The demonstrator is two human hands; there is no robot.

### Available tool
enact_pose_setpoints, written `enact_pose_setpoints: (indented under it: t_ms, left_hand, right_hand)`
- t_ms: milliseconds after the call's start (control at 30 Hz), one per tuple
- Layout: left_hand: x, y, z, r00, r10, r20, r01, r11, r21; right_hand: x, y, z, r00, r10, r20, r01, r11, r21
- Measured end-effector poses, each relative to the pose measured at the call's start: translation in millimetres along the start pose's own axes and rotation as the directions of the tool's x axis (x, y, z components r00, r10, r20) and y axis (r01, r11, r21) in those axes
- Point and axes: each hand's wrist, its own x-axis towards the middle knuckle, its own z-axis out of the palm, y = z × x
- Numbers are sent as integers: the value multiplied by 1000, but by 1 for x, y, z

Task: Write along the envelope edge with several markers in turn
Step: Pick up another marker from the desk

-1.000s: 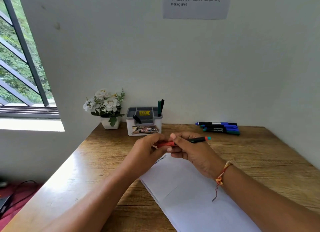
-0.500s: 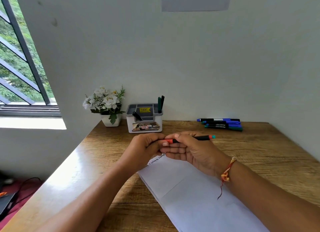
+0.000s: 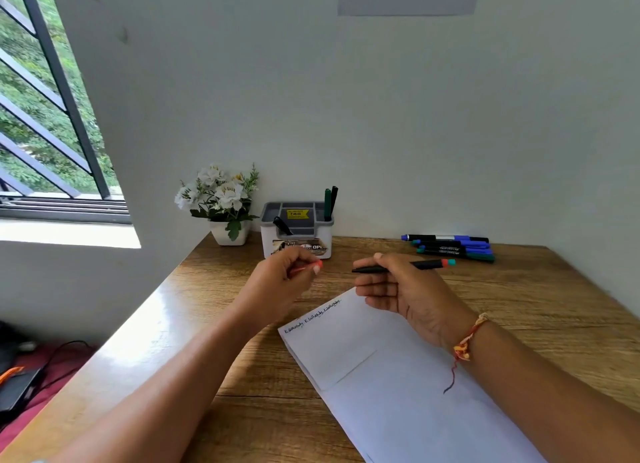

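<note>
Your right hand point(image 3: 405, 289) grips the black marker point(image 3: 401, 266) level above the white envelope point(image 3: 398, 376), which lies on the wooden surface point(image 3: 554, 307). Your left hand point(image 3: 280, 282) has its fingers pinched on what looks like the red cap point(image 3: 306, 267), apart from the marker.
</note>
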Motion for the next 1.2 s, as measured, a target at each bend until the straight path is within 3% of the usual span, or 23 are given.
enact_pose_setpoints:
  t_ms: [133, 333, 533, 767, 967, 1200]
  left_hand:
    - [-2, -2, 1, 1000, -14, 12, 13, 993, 119]
    - [-2, 1, 5, 985, -42, 168, -19, 938, 346]
    - [-1, 0, 5, 950, -89, 300, -50, 904, 425]
    - [-1, -5, 6, 955, -88, 283, -40, 907, 419]
    - [1, -10, 7, 952, -78, 296, -56, 906, 420]
    - [1, -11, 7, 946, -101, 307, -38, 908, 417]
  right_hand:
    - [5, 5, 1, 993, -101, -65, 85, 973, -216]
    - [8, 20, 5, 992, -122, 13, 116, 895, -431]
    - [8, 22, 6, 992, -123, -6, 105, 870, -482]
    - [6, 18, 5, 996, -87, -22, 62, 840, -539]
    - [8, 22, 7, 988, -103, -115, 21, 827, -562]
    - [10, 26, 9, 984, -151, -97, 68, 816, -574]
